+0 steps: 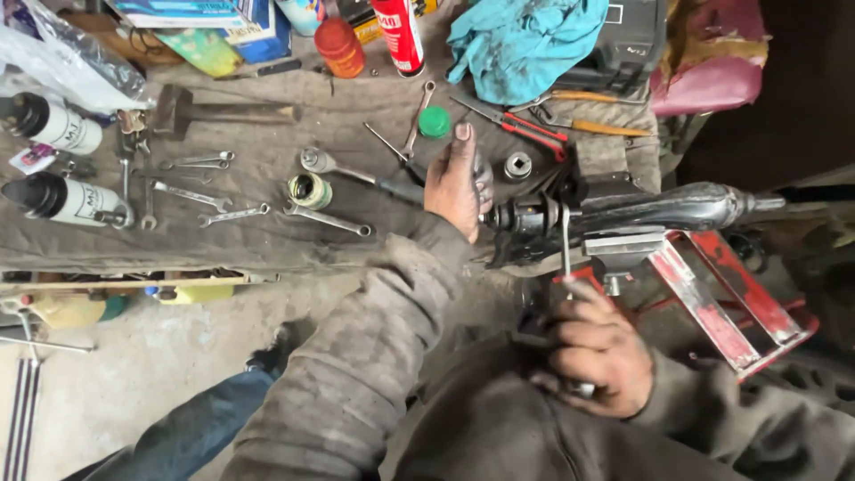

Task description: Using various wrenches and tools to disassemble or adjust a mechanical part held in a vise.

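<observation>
counter (267, 240): grey cloth, wrenches (214, 191) upper left | concrete floor (151, 356) lower left | left hand (459, 183) fingers clamped on shaft end (525, 214), centre | right hand (597, 347) fingers clamped on wrench handle (566, 245)

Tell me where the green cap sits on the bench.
In the head view the green cap lies on the grey cloth toward the back, just above the left hand, between the red spray can and red-handled pliers.
</observation>
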